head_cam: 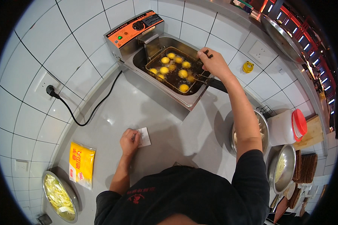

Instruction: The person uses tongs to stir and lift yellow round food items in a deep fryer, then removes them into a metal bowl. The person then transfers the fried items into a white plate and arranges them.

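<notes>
My right hand (214, 62) is closed around what look like dark chopsticks (209, 55); two ends stick out above the fist, and their lower part cannot be made out. It hovers over the near right corner of an electric fryer (157, 84). In the fryer's dark oil sits a wire frying basket (170, 86) with a black handle (218, 85). Several yellow balls (183, 73) float in it amid bubbles. Down on the grey counter (163, 121), my left hand (129, 142) rests with curled fingers at a white paper slip (144, 137), partly covering it.
A yellow food packet (82, 164) and a bowl of chopped cabbage (59, 197) lie at left. The fryer's green lamp is lit; a black power cord (93, 116) runs to a wall socket. At right stand metal bowls (290, 166), a red-lidded plastic jar (281, 128) and stacked wicker trays (308, 168).
</notes>
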Demonstrator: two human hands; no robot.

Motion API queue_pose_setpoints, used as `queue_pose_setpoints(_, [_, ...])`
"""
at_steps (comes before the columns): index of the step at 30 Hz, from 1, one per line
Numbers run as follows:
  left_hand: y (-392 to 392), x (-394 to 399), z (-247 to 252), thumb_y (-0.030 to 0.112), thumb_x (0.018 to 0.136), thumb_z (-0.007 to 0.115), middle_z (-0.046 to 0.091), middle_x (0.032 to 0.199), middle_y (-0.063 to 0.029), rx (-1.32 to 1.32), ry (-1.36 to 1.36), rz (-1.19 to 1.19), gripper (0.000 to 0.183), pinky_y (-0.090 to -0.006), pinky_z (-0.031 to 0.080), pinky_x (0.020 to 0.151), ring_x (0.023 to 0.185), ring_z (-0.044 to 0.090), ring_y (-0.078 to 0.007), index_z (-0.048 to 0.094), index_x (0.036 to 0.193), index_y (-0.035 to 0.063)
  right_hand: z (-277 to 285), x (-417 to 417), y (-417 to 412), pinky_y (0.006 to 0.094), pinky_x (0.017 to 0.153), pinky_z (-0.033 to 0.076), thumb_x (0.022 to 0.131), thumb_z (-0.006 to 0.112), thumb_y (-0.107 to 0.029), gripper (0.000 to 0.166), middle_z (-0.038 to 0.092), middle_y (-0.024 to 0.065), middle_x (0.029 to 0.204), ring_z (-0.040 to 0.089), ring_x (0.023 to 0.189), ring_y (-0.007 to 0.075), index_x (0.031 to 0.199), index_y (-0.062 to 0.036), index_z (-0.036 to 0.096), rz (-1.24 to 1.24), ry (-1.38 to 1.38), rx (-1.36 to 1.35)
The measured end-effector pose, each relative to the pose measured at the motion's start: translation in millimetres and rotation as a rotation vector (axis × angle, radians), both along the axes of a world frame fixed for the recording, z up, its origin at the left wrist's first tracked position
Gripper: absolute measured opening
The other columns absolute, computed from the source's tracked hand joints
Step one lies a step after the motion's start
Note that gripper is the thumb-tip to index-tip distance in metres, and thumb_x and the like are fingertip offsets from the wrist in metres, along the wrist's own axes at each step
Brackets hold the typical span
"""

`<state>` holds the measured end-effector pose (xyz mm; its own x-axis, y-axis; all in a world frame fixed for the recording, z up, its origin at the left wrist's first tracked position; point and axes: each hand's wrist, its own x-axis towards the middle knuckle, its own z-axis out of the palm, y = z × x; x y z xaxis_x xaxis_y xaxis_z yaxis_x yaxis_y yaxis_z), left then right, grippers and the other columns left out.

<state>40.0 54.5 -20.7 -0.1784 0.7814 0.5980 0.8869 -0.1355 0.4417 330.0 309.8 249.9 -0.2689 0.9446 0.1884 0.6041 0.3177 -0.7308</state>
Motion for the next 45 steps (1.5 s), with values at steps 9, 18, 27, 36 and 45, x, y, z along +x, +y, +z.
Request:
queue_pose_setpoints(9, [-1.9, -1.2, -6.1, 0.011, 0.075, 0.066, 0.058, 0.073, -0.0068, 0.012, -0.024, -0.017, 0.008, -0.034, 0.047, 0.059, 0.069, 0.058, -0.0263, 0.06, 0.074, 0.0066, 28.7, -9.1, -11.6, 0.0248, 0.053, 0.044, 0.091, 0.049, -0.035, 0.034, 0.055, 0.0023, 0.068, 0.054, 0.054, 0.0102, 0.09, -0.0018, 0.058, 0.002, -0.137, 0.108])
queue_pose_setpoints(18, [-3.0, -0.3, 0.8, 0.011, 0.075, 0.067, 0.057, 0.072, -0.0066, -0.023, -0.034, -0.024, 0.008, -0.0343, 0.046, 0.059, 0.069, 0.058, -0.0264, 0.06, 0.074, 0.0064, 18.7, -33.6, -21.0, 0.0229, 0.052, 0.047, 0.09, 0.052, -0.038, 0.036, 0.054, 0.0012, 0.071, 0.054, 0.054, 0.0088, 0.087, -0.0028, 0.058, 0.104, 0.115, -0.189])
queue_pose_setpoints(27, [1.4, 0.0, -0.2, 0.011, 0.075, 0.067, 0.057, 0.072, -0.0062, -0.031, -0.014, -0.017, 0.009, -0.0338, 0.046, 0.059, 0.068, 0.057, -0.026, 0.06, 0.073, 0.0069, 1.1, -55.0, -21.4, 0.0221, 0.062, 0.049, 0.092, 0.052, -0.031, 0.027, 0.057, 0.0013, 0.08, 0.059, 0.064, 0.0081, 0.097, -0.0051, 0.059, 0.236, 0.478, -0.178])
queue_pose_setpoints(36, [-7.1, 4.9, 12.8, 0.011, 0.075, 0.067, 0.057, 0.072, -0.0066, -0.041, -0.049, 0.005, 0.008, -0.034, 0.047, 0.06, 0.069, 0.058, -0.0259, 0.06, 0.074, 0.007, -9.9, -42.0, -7.9, 0.022, 0.056, 0.048, 0.091, 0.052, -0.03, 0.027, 0.056, 0.0007, 0.074, 0.056, 0.059, 0.0088, 0.092, -0.0048, 0.06, 0.097, 0.24, -0.152])
queue_pose_setpoints(45, [-9.3, 0.7, 24.2, 0.009, 0.076, 0.064, 0.056, 0.071, -0.0107, -0.12, -0.211, -0.06, 0.007, -0.0365, 0.045, 0.06, 0.067, 0.055, -0.0299, 0.06, 0.074, 0.005, 12.6, -38.4, -23.6, 0.0282, 0.053, 0.051, 0.086, 0.056, -0.036, 0.036, 0.06, 0.0069, 0.07, 0.059, 0.052, 0.0145, 0.088, -0.0003, 0.06, 0.131, 0.195, -0.234])
